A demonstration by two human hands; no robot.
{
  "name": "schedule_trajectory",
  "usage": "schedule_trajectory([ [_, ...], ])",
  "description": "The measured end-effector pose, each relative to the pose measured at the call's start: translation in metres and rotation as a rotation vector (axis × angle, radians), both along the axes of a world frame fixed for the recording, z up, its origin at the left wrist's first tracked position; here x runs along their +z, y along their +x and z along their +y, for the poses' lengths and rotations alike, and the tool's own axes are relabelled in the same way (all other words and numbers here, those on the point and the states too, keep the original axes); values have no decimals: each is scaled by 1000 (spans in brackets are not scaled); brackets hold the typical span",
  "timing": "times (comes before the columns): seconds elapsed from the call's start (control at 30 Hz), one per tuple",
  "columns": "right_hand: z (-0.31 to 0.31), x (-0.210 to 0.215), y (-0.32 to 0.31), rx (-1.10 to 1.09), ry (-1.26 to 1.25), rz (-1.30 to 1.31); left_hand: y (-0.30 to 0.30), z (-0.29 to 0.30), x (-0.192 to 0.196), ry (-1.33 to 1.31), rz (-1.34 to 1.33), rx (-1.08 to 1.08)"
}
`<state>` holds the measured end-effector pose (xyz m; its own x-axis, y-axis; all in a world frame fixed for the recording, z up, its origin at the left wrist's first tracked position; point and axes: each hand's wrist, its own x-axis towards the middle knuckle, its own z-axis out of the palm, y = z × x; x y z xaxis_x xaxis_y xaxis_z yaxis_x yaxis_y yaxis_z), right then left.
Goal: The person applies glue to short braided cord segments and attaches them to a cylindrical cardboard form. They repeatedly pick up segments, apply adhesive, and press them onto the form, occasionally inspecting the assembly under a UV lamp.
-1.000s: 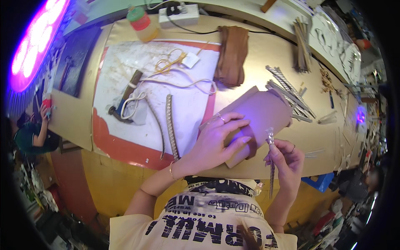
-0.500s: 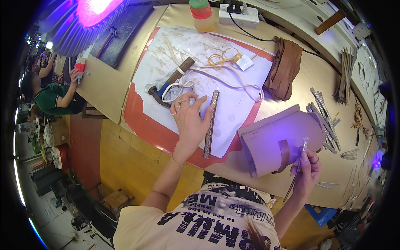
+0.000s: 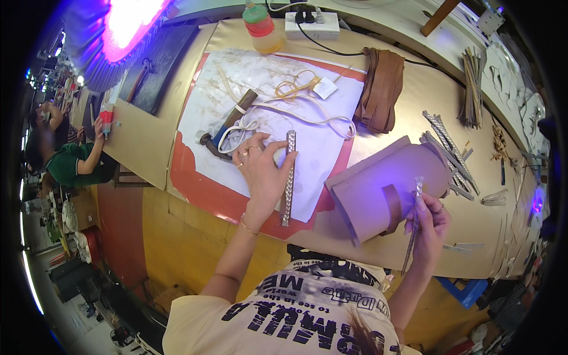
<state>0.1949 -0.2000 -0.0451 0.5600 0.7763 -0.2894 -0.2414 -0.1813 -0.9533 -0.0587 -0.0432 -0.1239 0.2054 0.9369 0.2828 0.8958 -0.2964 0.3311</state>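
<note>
Gold tabletop (image 3: pixel 429 94), strip (image 3: pixel 288 195), perhaps tiled floor (image 3: pixel 177 228)

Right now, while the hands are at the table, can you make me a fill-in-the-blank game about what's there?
1. A thin strip is held in the person's ______ (left or right) hand.
2. The bottle has a top coloured ______.
3. The bottle stands to the ______ of the white socket strip.
4. Of the two hands, the hammer lies nearer the ______ one.

Missing words: right; green; left; left.
</note>
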Motion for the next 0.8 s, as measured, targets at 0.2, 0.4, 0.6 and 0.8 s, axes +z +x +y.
schedule_trajectory([
  [0.2, 1, 2, -5, -2, 2, -13, 10, -5, 25, 22, -178, -378],
  [0.4, 1, 4, -3, 8, 37, -4, 42, -52, 57, -70, -302, -917],
  [0.6, -5, 11, -7, -37, -42, -109, 62, -69, 56, -183, -209, -1081],
  [0.8, -4, -7, 2, -85, 32, -64, 61, -63, 36, -317, -400, -1114],
])
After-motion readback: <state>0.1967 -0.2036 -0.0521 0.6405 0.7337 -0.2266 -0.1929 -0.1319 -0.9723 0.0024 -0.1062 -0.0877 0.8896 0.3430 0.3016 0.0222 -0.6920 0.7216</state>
